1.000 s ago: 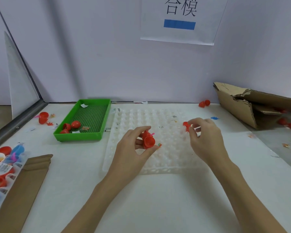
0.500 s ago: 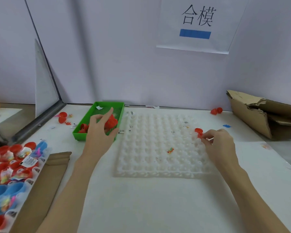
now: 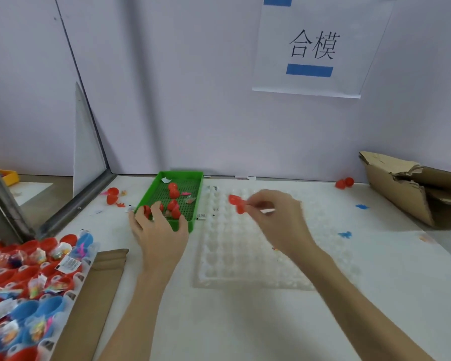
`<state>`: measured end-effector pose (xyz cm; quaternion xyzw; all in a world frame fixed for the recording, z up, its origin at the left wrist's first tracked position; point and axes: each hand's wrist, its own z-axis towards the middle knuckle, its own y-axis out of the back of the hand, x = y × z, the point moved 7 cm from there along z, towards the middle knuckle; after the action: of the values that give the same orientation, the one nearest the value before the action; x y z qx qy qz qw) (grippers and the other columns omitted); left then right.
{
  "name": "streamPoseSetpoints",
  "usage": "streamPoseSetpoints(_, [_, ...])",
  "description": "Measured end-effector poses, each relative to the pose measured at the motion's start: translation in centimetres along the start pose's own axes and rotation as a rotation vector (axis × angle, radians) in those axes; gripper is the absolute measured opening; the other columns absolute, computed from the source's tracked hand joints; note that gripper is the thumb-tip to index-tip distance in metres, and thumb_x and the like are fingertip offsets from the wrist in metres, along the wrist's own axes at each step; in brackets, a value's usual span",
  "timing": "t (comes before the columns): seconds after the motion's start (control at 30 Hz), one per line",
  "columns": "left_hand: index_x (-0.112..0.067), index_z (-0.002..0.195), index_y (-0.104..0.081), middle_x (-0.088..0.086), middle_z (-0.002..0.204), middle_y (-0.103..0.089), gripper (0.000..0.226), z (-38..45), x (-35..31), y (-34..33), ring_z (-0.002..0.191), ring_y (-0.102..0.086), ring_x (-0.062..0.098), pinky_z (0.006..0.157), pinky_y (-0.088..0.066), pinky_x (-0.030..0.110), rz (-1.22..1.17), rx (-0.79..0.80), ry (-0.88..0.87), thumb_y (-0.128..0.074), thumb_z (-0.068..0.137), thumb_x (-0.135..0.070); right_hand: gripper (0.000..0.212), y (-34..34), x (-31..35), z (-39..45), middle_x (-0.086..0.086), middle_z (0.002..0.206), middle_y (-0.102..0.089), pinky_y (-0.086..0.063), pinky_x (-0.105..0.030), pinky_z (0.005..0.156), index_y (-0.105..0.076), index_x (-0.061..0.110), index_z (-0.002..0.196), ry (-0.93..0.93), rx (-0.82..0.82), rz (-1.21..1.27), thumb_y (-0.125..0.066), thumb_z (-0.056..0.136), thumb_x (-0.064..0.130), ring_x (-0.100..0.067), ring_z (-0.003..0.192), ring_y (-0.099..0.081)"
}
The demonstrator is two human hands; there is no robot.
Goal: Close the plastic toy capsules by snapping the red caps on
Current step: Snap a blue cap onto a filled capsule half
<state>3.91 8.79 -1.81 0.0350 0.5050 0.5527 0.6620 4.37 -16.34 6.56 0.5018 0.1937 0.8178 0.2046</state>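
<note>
While right hand (image 3: pixel 276 220) pinches red cap (image 3: pixel 237 201), long axis leftward, over white tray (image 3: pixel 235 256)

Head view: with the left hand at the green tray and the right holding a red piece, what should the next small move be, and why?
Probably let the left hand release into the green tray and withdraw: its fingers rest on the near rim by the red capsules, while the right hand pinches a red cap above the white tray.
</note>
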Motion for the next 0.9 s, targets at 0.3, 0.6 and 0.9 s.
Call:
streamPoseSetpoints(0.3, [0.004,0.145,-0.043,0.026,0.152,-0.034,0.074,-0.1,0.4,1.1,0.145,-0.027,0.040,0.115,-0.036,0.052,-0.092,0.072,0.068,-0.080,0.089,-0.028,0.033,-12.3,3.3,4.4,-0.017,0.126,-0.065,-0.048,-0.036,0.092,-0.056,0.001,0.138,0.072,0.330,-0.258,-0.046,0.106,0.005,-0.033,0.118,-0.060])
streamPoseSetpoints(0.6, [-0.008,0.136,-0.054,0.013,0.142,-0.045,0.049,-0.8,-1.1,0.6,0.140,-0.032,0.029,0.098,-0.044,0.050,-0.020,0.177,0.101,-0.068,0.095,-0.030,0.036,3.8,-5.4,0.2,-0.011,0.113,-0.066,-0.042,-0.029,0.086,-0.055,0.011,0.139,-0.188,-0.178,-0.248,-0.044,0.104,0.008,-0.027,0.105,-0.061])
streamPoseSetpoints(0.9, [-0.020,0.135,-0.057,0.002,0.150,-0.041,0.044,-2.7,-3.3,-0.5,0.143,-0.031,0.021,0.094,-0.045,0.046,0.025,0.225,0.075,-0.063,0.096,-0.041,0.021,12.7,-13.9,-5.1,-0.007,0.094,-0.065,-0.047,-0.036,0.076,-0.064,0.009,0.104,-0.658,-0.169,-0.317,-0.051,0.105,0.026,-0.029,0.089,-0.059])
